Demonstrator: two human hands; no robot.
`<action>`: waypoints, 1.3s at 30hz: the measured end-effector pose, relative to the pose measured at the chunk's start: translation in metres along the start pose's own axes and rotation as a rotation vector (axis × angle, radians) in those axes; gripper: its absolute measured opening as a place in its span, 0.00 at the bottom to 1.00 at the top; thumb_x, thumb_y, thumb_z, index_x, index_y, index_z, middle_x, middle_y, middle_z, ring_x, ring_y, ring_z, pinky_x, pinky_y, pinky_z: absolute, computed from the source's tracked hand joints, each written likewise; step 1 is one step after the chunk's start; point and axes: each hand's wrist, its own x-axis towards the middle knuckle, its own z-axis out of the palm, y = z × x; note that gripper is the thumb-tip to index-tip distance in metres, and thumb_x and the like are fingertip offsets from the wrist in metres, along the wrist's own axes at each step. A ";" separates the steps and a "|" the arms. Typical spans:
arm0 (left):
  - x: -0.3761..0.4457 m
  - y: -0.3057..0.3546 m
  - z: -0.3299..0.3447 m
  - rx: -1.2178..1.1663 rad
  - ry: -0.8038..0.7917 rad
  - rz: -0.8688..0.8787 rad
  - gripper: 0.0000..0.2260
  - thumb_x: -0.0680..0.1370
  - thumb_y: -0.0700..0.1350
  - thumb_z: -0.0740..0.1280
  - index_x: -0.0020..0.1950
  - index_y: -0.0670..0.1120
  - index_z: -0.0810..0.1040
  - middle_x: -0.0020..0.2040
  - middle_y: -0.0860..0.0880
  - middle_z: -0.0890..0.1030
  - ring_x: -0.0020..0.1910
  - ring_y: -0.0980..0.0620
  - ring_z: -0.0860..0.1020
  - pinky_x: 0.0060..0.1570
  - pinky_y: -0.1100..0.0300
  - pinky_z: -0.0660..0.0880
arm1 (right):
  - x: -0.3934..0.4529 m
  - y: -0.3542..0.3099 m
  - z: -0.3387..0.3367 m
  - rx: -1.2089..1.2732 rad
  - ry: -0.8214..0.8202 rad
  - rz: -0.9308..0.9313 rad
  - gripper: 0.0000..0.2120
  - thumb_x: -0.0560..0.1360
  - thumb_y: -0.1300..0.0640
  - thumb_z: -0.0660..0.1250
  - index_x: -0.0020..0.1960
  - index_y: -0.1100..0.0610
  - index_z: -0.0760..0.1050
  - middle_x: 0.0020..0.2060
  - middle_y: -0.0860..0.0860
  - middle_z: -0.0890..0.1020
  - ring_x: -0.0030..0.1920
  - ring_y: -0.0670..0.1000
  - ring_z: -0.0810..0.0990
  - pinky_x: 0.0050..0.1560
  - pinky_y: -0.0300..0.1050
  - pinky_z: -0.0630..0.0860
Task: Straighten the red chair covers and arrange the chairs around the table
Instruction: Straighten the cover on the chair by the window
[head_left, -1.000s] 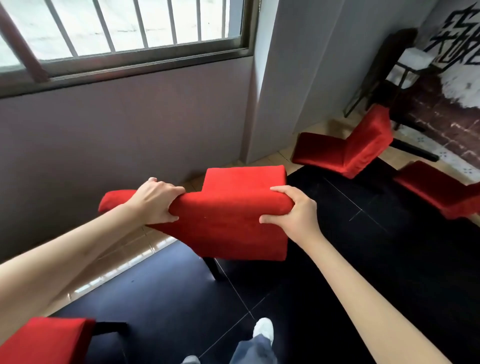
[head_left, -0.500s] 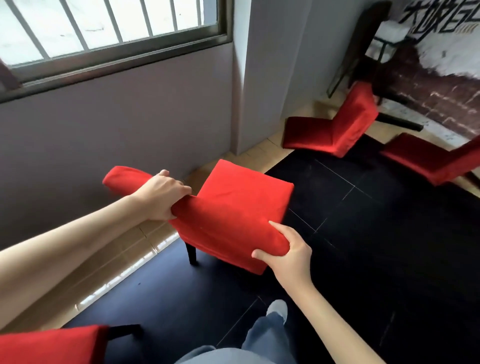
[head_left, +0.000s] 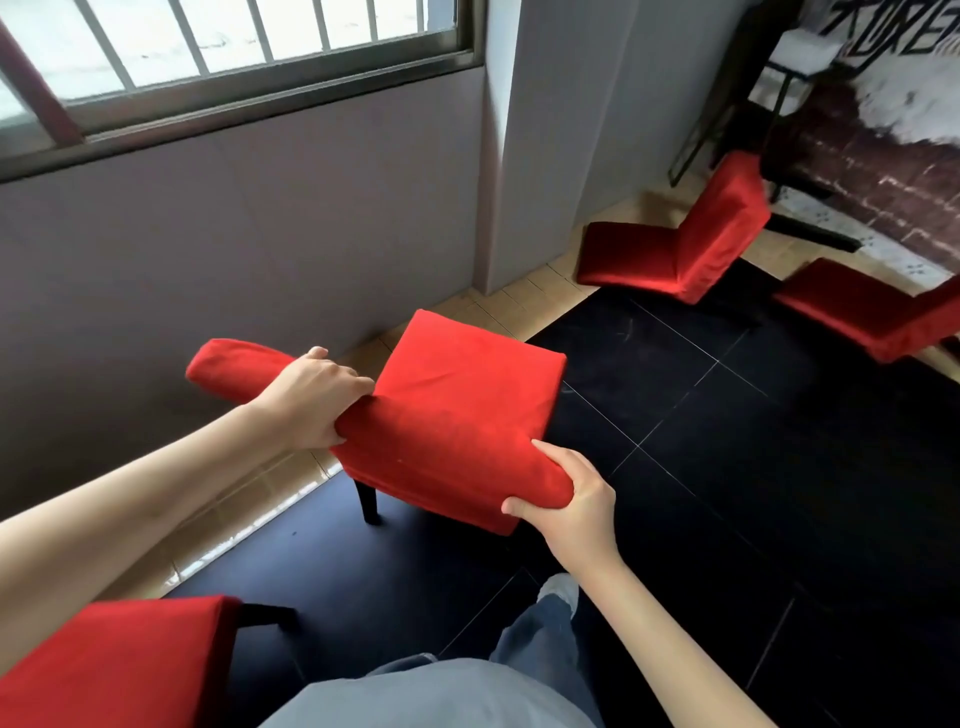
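Holding the top of the backrest of the red cloth-covered chair with dark legs (head_left: 457, 410), the left hand (head_left: 311, 400) has its fingers curled tight over the soft edge. The right hand (head_left: 566, 499) grips the other end of the same edge. The chair stands between the grey wall (head_left: 234, 249) and the black floor (head_left: 727, 467). No table shows here. The loose cover might slide or bunch up under a hard pull, and a leg could catch on the floor.
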 end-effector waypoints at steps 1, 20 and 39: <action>-0.004 0.002 0.001 0.003 -0.002 -0.006 0.20 0.68 0.58 0.68 0.58 0.56 0.72 0.54 0.57 0.79 0.55 0.55 0.78 0.57 0.59 0.64 | 0.000 0.000 -0.001 -0.004 -0.010 -0.001 0.34 0.55 0.55 0.84 0.60 0.50 0.79 0.54 0.42 0.80 0.56 0.39 0.77 0.61 0.42 0.74; -0.034 0.019 0.000 -0.105 -0.008 -0.166 0.20 0.67 0.55 0.70 0.57 0.53 0.73 0.53 0.55 0.79 0.54 0.52 0.78 0.56 0.59 0.67 | 0.000 -0.001 -0.008 -0.060 -0.077 -0.001 0.35 0.57 0.52 0.84 0.62 0.49 0.78 0.56 0.44 0.80 0.58 0.44 0.77 0.62 0.45 0.73; 0.030 0.081 -0.070 -0.546 0.167 0.048 0.29 0.70 0.66 0.68 0.68 0.56 0.72 0.64 0.54 0.73 0.64 0.49 0.70 0.64 0.54 0.62 | 0.038 0.029 -0.086 -0.031 0.005 0.134 0.22 0.74 0.44 0.68 0.67 0.47 0.73 0.54 0.38 0.78 0.60 0.42 0.76 0.55 0.32 0.68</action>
